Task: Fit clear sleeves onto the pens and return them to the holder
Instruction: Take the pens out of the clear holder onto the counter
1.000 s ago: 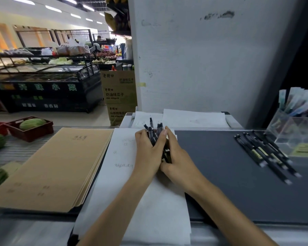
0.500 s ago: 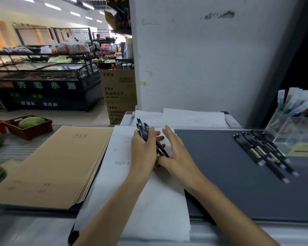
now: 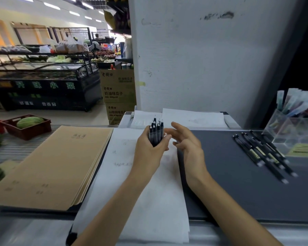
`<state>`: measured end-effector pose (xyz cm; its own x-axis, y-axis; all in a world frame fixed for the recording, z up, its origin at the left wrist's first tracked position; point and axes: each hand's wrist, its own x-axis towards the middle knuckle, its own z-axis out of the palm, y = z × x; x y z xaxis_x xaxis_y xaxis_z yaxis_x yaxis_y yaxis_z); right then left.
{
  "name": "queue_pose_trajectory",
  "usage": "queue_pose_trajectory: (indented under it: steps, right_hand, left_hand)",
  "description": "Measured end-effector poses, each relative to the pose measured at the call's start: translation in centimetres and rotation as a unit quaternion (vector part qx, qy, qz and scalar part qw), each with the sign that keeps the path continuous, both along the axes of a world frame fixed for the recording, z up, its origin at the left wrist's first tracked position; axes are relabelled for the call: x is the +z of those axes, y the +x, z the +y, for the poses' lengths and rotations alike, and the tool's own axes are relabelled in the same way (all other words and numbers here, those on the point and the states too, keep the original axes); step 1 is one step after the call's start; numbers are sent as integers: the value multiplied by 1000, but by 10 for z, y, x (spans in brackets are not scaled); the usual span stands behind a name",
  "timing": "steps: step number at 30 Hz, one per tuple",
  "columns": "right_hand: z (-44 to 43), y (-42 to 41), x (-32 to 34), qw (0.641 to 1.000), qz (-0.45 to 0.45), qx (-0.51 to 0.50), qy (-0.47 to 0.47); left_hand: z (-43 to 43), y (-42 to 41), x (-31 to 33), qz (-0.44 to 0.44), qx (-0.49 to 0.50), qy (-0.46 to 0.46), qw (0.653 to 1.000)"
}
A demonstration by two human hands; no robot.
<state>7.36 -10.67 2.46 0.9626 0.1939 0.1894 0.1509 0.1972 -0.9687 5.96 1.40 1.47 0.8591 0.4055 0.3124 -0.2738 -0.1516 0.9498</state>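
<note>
My left hand (image 3: 149, 150) grips a bundle of several black pens (image 3: 156, 131) upright, tips pointing up, above the white paper sheet (image 3: 149, 201). Just right of the bundle, my right hand (image 3: 187, 144) hovers with fingers relaxed and spread, holding nothing. Several more black pens (image 3: 263, 154) lie side by side on the dark grey mat (image 3: 238, 189) at the right. A clear acrylic holder (image 3: 292, 134) stands at the far right edge, with packaged items sticking out of its back compartment.
A stack of brown paper envelopes (image 3: 52, 167) lies to the left of the white sheet. More white sheets (image 3: 192, 118) sit at the back of the counter by a white wall. Watermelons (image 3: 29, 121) in a red crate are off to the left.
My left hand has stood the pen bundle upright and closed around it alone. My right hand has let go of the pens and drawn slightly to the right, fingers opening.
</note>
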Motion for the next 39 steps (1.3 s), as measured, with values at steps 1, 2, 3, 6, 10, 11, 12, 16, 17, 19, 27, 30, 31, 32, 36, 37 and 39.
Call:
queue_pose_trajectory:
  steps: [1, 2, 3, 6, 10, 11, 12, 16, 17, 19, 27, 30, 31, 32, 36, 37, 39]
  right_hand:
    - [0, 0, -1, 1000, 10, 2, 13]
    - [0, 1, -2, 999, 21, 6, 23]
    - [0, 2, -2, 999, 27, 11, 31]
    - [0, 4, -2, 999, 38, 9, 36]
    - [0, 6, -5, 999, 20, -27, 8]
    - [-1, 6, -5, 999, 14, -33, 9]
    - [-1, 6, -4, 999, 11, -40, 10]
    - [-6, 2, 0, 996, -15, -90, -15]
    - [-10, 1, 2, 993, -30, -106, -34]
    - [-23, 2, 6, 987, -55, -132, -71]
    - [-164, 16, 20, 836, -89, -294, -454]
    - [-200, 14, 14, 747, -66, -304, -587]
    - [-204, 13, 10, 721, -60, -300, -622]
    - [-205, 14, 7, 699, -49, -297, -649]
    - [-194, 22, -2, 658, -27, -314, -683]
    - [-191, 24, -3, 653, -26, -320, -686]
    - [-186, 29, -3, 642, -17, -329, -692]
  left_hand:
    - [1, 0, -1, 17, -10, -11, 1000]
    - [2, 1, -2, 31, -21, -14, 999]
    - [2, 2, -2, 40, -28, -5, 999]
    - [0, 4, -4, 27, -28, 21, 999]
    - [1, 5, -5, -6, 17, -28, 999]
    - [2, 5, -5, 6, 17, -12, 1000]
    - [3, 7, -6, 22, 10, 13, 1000]
    - [3, 10, -7, 43, 2, 59, 997]
    - [2, 10, -6, 45, 9, 73, 996]
    - [-1, 9, -6, 60, 18, 103, 993]
    - [-10, 6, -1, 93, 5, 190, 977]
    - [-10, 9, 2, 114, -9, 250, 961]
    - [-10, 10, 4, 118, -14, 276, 954]
    - [-11, 12, 7, 117, -17, 295, 948]
    - [-32, 23, 22, 77, -19, 299, 951]
    - [-42, 26, 24, 67, -31, 279, 957]
    - [-67, 33, 27, 53, -59, 244, 967]
